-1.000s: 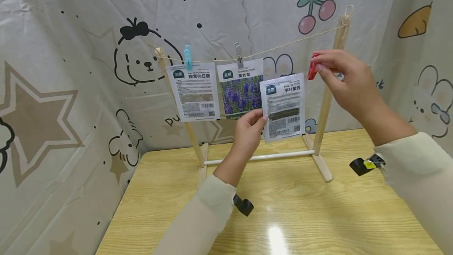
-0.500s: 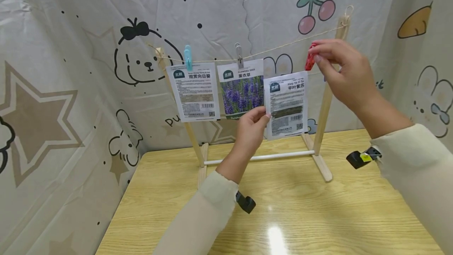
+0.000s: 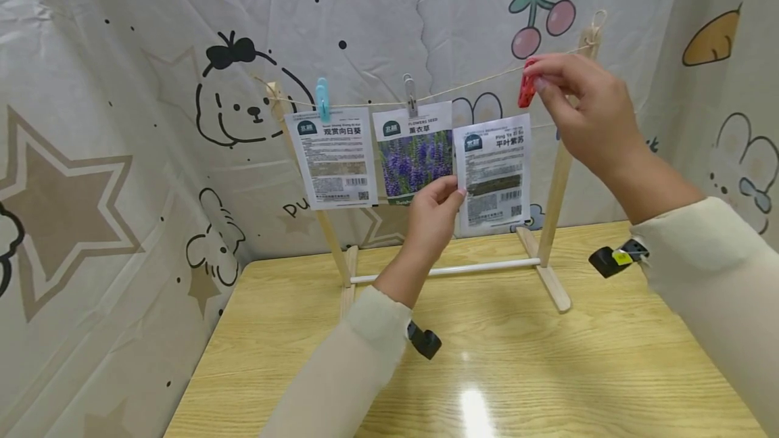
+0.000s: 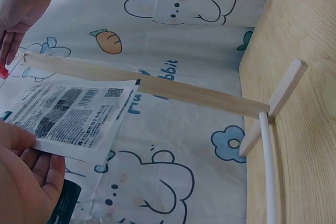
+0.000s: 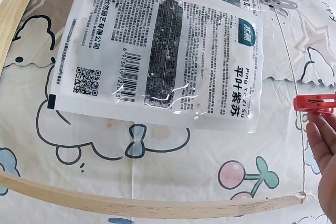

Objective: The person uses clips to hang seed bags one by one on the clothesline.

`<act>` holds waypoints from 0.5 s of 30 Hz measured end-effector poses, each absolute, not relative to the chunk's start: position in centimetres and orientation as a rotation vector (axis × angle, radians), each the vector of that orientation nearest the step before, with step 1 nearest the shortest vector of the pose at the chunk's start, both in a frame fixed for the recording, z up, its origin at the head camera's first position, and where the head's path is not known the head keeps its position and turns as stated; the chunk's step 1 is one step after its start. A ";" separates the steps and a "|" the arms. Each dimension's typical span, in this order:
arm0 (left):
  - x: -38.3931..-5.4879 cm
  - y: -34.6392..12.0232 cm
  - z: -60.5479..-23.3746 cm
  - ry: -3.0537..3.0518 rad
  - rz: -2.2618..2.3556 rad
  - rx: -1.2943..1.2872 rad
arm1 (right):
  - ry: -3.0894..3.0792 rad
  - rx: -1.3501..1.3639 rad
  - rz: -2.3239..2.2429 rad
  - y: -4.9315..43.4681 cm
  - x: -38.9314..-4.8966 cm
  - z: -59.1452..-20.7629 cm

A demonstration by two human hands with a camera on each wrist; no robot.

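Note:
My left hand [image 3: 433, 218] pinches the left edge of a white seed packet [image 3: 494, 174], thumb in front and fingers behind. The packet is upright, its top edge a little below the string [image 3: 487, 78]. My right hand [image 3: 587, 103] pinches a red clothespin [image 3: 527, 84] above the packet's top right corner; in the right wrist view the red clothespin [image 5: 315, 102] overlaps the string. On the string hang two more packets: a text-covered one [image 3: 333, 161] under a blue clothespin [image 3: 322, 100], and a purple-flower one [image 3: 416, 161] under a grey clothespin [image 3: 410, 94].
A wooden frame with a left post [image 3: 331, 235] and right post [image 3: 556, 201] carries the string. A white rod [image 3: 487, 267] joins the posts low down. The frame stands on a wood-grain table [image 3: 487, 357], with a cartoon-printed curtain [image 3: 377, 12] behind it.
The left hand has raised the packet and shifted it slightly right. My right hand has brought the red clothespin up and left, to the string.

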State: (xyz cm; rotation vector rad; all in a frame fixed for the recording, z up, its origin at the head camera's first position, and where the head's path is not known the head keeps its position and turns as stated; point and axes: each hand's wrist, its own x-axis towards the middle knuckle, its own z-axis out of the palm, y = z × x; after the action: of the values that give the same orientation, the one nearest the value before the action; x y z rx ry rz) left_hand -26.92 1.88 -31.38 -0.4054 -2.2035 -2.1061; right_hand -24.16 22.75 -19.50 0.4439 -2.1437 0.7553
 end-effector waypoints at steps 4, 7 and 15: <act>-27.0 2.1 -31.3 -2.203 -2.105 -0.398 | -2.141 0.449 0.754 22.8 -24.3 -19.2; -27.0 2.2 -31.2 -2.207 -2.103 -0.398 | -2.138 0.449 0.768 22.8 -24.5 -19.0; -27.1 2.5 -30.8 -2.208 -2.101 -0.403 | -2.138 0.440 0.797 22.8 -24.8 -18.5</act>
State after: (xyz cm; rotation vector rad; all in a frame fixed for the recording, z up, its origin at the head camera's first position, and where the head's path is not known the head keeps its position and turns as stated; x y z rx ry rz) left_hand -27.05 2.47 -30.75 -0.4027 -2.2083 -2.1012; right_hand -24.78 22.80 -18.52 0.4401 -2.1382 0.7966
